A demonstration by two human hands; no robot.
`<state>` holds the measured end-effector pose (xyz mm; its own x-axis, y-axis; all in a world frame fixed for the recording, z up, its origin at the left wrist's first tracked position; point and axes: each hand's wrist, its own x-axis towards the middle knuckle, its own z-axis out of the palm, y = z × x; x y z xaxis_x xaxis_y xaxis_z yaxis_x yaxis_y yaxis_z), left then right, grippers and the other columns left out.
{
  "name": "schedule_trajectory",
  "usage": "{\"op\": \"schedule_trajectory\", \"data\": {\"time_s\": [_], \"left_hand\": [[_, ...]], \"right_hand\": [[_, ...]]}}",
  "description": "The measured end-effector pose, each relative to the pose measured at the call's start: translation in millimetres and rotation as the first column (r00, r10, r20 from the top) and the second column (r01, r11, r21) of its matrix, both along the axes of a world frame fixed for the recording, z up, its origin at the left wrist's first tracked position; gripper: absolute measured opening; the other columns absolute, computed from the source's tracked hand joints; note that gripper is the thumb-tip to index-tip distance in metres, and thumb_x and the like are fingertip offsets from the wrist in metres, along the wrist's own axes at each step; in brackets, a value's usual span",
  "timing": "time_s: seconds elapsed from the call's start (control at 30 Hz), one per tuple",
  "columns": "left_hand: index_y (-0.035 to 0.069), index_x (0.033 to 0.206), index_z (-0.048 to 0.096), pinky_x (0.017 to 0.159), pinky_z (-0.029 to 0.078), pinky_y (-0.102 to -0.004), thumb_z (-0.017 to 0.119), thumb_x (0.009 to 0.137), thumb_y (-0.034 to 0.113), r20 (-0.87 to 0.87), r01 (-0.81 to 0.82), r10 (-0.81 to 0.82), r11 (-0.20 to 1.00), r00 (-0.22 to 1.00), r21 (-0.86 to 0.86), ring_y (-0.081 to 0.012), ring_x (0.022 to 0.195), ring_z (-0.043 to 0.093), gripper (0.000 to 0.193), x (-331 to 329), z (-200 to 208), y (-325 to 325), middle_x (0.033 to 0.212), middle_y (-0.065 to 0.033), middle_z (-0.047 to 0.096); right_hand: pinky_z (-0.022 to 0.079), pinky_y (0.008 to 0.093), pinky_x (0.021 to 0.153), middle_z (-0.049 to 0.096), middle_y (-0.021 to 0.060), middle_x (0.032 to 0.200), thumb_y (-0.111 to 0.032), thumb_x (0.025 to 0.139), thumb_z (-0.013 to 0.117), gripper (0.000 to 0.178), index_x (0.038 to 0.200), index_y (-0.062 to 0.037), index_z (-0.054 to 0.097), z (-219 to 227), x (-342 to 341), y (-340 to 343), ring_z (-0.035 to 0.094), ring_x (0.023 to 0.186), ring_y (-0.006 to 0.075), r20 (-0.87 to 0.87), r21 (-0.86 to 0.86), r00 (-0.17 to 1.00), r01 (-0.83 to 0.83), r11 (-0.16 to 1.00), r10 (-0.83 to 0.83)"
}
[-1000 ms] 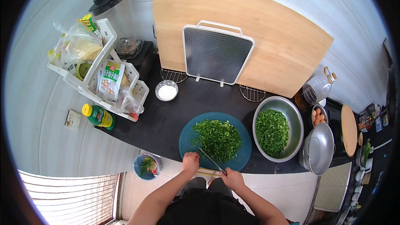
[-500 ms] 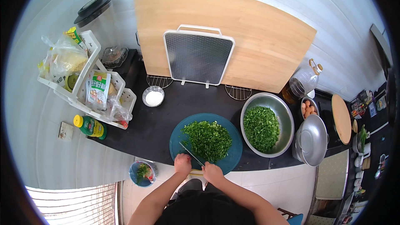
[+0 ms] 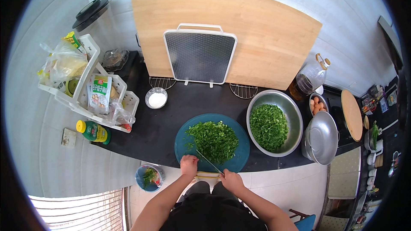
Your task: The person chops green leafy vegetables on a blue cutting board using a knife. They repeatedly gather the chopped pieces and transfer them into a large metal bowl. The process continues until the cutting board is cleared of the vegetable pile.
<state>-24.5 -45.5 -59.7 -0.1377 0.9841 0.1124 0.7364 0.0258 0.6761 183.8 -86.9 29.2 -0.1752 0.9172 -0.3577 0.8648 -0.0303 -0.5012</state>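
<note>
A knife [image 3: 209,161] lies slantwise over the near part of a round blue-green cutting board [image 3: 183,134], its handle mostly hidden in my right hand [image 3: 232,181], which is closed round it. Its tip points away and to the left, at the near edge of a heap of finely chopped greens [image 3: 213,140]. On the board's near left edge rests my left hand [image 3: 189,165], fingers curled in, close to the blade. Whatever those fingers hold, if anything, is hidden. Right of the board stands a steel bowl [image 3: 295,143] with more chopped greens [image 3: 268,127].
A steel colander [image 3: 322,139] and a bowl of eggs [image 3: 316,105] stand at right, near an oil jug [image 3: 311,79]. Left are a small bowl of white powder [image 3: 156,98], a white tiered rack [image 3: 114,119] and a green bottle [image 3: 94,131]. A waste bin [image 3: 150,177] stands below the counter.
My right hand has moved right and slightly nearer me, drawing the knife with it. The blade sits farther from my left hand, which has barely shifted. The view has moved slightly.
</note>
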Motion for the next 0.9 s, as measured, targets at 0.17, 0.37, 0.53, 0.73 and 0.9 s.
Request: {"op": "schedule_trajectory", "data": {"time_s": [0.17, 0.37, 0.53, 0.73, 0.9], "left_hand": [[0.007, 0.071, 0.066, 0.073, 0.046, -0.0395, 0.069, 0.067, 0.009, 0.003, -0.017, 0.017, 1.0, 1.0, 0.007, -0.0295, 0.078, 0.056, 0.005, -1.5, -1.7, -0.9, 0.073, -0.0086, 0.061], [0.006, 0.068, 0.064, 0.073, 0.046, -0.0401, 0.065, 0.068, 0.006, -0.115, 0.039, -0.038, 0.999, 0.993, 0.011, -0.0307, 0.078, 0.056, 0.001, -1.5, -9.2, -0.7, 0.074, -0.0105, 0.06], [0.005, 0.067, 0.061, 0.072, 0.046, -0.0404, 0.063, 0.069, 0.006, -0.033, 0.127, -0.125, 0.988, 0.992, 0.088, -0.0311, 0.078, 0.055, 0.003, -4.4, -1.7, 2.1, 0.074, -0.0109, 0.059], [0.005, 0.075, 0.059, 0.069, 0.046, -0.0408, 0.063, 0.07, 0.0, 0.028, 0.146, -0.15, 0.982, 0.988, 0.118, -0.0327, 0.077, 0.055, 0.008, -2.6, 10.7, 4.9, 0.075, -0.0117, 0.058], [0.005, 0.076, 0.061, 0.071, 0.046, -0.0405, 0.064, 0.07, 0.002, 0.074, 0.136, -0.148, 0.98, 0.986, 0.145, -0.0319, 0.078, 0.055, 0.008, -1.9, 3.5, 9.8, 0.078, -0.0106, 0.059]], "right_hand": [[0.049, 0.0505, 0.065, 0.063, 0.0221, 0.072, -0.026, 0.089, 0.05, 0.026, 0.084, -0.0008, 0.054, -0.5, -6.8, 3.9, 0.062, 0.068, 0.0416, 0.006, -0.011, 0.998, -0.069, 0.998, 0.069], [0.051, 0.0501, 0.063, 0.063, 0.0234, 0.072, -0.022, 0.089, 0.048, 0.025, 0.086, 0.0022, 0.053, -30.7, -28.5, 12.1, 0.063, 0.068, 0.042, 0.035, -0.024, 0.99, -0.132, 0.991, 0.133], [0.051, 0.0493, 0.06, 0.063, 0.0232, 0.071, -0.023, 0.089, 0.05, 0.025, 0.084, 0.0012, 0.053, -36.1, -53.4, 33.8, 0.063, 0.066, 0.0408, 0.004, 0.036, 0.995, -0.103, 0.994, 0.103], [0.049, 0.0489, 0.06, 0.062, 0.0219, 0.067, -0.028, 0.086, 0.057, 0.029, 0.079, -0.0009, 0.054, -6.5, -25.8, 22.8, 0.062, 0.066, 0.0415, -0.137, 0.083, 0.974, 0.195, 0.977, -0.183], [0.047, 0.0481, 0.057, 0.061, 0.0216, 0.065, -0.029, 0.085, 0.06, 0.03, 0.076, -0.0012, 0.054, 15.9, 28.5, -1.5, 0.06, 0.064, 0.0425, -0.179, 0.087, 0.889, 0.44, 0.894, -0.42]]}}
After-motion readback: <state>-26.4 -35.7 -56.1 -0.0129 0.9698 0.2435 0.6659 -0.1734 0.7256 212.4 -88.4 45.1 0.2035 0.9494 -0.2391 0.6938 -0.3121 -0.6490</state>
